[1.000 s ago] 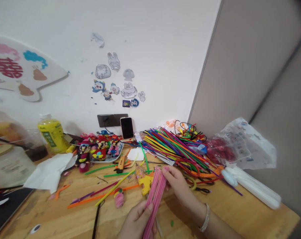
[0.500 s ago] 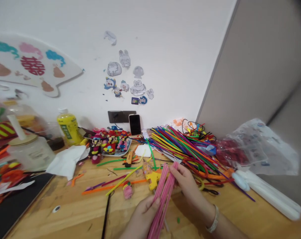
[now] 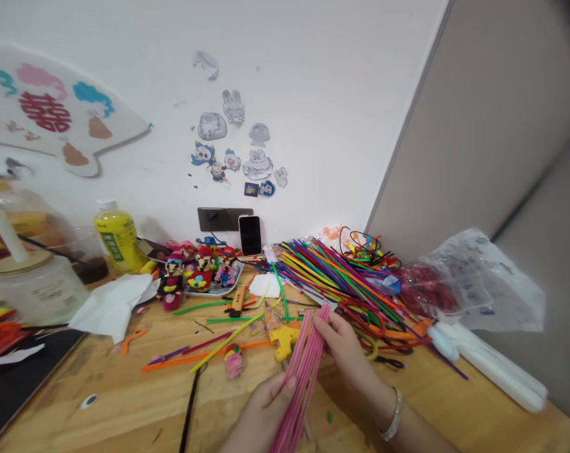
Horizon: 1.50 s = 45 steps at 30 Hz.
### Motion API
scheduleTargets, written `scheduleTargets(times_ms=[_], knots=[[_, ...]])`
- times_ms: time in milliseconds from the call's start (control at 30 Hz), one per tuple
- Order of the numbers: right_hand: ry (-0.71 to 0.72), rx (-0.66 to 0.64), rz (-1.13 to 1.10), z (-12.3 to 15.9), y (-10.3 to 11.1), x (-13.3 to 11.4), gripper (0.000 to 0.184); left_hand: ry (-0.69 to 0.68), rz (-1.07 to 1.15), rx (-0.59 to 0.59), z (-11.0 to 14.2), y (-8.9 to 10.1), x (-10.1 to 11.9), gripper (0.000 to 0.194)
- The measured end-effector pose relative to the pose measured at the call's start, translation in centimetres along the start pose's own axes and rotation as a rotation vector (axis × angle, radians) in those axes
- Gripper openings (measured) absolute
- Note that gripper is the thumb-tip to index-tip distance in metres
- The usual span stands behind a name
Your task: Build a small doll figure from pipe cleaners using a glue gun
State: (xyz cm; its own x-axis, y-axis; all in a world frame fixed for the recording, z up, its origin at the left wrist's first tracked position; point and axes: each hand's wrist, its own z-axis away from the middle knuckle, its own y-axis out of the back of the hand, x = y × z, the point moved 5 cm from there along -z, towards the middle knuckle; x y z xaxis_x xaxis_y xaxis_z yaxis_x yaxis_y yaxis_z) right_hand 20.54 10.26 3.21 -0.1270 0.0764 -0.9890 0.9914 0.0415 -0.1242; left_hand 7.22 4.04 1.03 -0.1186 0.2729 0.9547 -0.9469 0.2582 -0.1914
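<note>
A bundle of pink pipe cleaners point(image 3: 300, 377) runs slantwise between my hands, its top end split into two groups. My left hand point(image 3: 270, 402) is closed around the lower part, thumb on top. Near the upper end, my right hand point(image 3: 339, 343) grips the right-hand group between thumb and fingers. Just behind the bundle lies a yellow glue gun point(image 3: 281, 333). A small pink figure piece point(image 3: 233, 362) rests on the table left of my left hand.
Many coloured pipe cleaners point(image 3: 341, 270) are heaped at the back. Finished figures point(image 3: 202, 270) stand on a tray beside a phone point(image 3: 250, 236). A yellow bottle point(image 3: 119, 236), a jar point(image 3: 39, 286), a paper tissue point(image 3: 112, 305) and a white plastic roll point(image 3: 497, 368) lie around the wooden table.
The camera view has turned slightly to the right, so the scene sits further left. Both hands keep hold of the pink bundle with almost the same grip.
</note>
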Motion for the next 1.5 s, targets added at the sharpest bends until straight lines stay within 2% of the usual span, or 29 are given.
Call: scheduleTargets(times_ms=[67, 133, 367, 567, 700, 900, 1067, 1200, 1367, 1500], knots=[[-0.025, -0.022, -0.016, 0.1, -0.4, 0.3, 0.035, 0.055, 0.001, 0.006, 0.0, 0.0, -0.7, 0.041], [-0.038, -0.032, -0.034, 0.1, -0.6, 0.7, 0.037, 0.053, 0.005, 0.014, -0.1, 0.1, -1.0, 0.041], [-0.044, -0.083, -0.081, 0.2, -1.2, 0.8, 0.035, -0.09, -0.037, -0.027, -0.4, 0.1, 0.2, 0.037], [-0.034, -0.11, -0.138, 0.9, -2.1, 0.5, 0.033, -0.109, -0.087, -0.07, -0.5, 0.5, 0.0, 0.046], [0.006, -0.167, -0.154, 1.3, -2.7, 0.3, 0.032, -0.086, -0.13, -0.093, -0.7, 0.5, -0.3, 0.054], [0.027, -0.104, -0.121, 1.2, -2.4, -0.3, 0.03, -0.082, -0.145, -0.06, -0.7, 0.7, 0.0, 0.061], [0.038, -0.16, -0.125, 1.2, -2.8, -0.2, 0.032, -0.015, -0.139, -0.071, -0.6, 0.7, -0.5, 0.068], [0.051, -0.192, -0.136, 1.4, -2.9, 0.0, 0.029, -0.004, -0.109, -0.083, -0.4, 0.3, -0.8, 0.064], [0.071, -0.156, -0.121, 1.2, -2.4, -0.1, 0.029, 0.026, -0.09, -0.03, -0.5, 0.7, -1.2, 0.061], [0.064, -0.141, -0.107, 1.1, -2.4, -0.4, 0.033, 0.043, -0.087, -0.048, -0.5, 0.6, -1.2, 0.062]])
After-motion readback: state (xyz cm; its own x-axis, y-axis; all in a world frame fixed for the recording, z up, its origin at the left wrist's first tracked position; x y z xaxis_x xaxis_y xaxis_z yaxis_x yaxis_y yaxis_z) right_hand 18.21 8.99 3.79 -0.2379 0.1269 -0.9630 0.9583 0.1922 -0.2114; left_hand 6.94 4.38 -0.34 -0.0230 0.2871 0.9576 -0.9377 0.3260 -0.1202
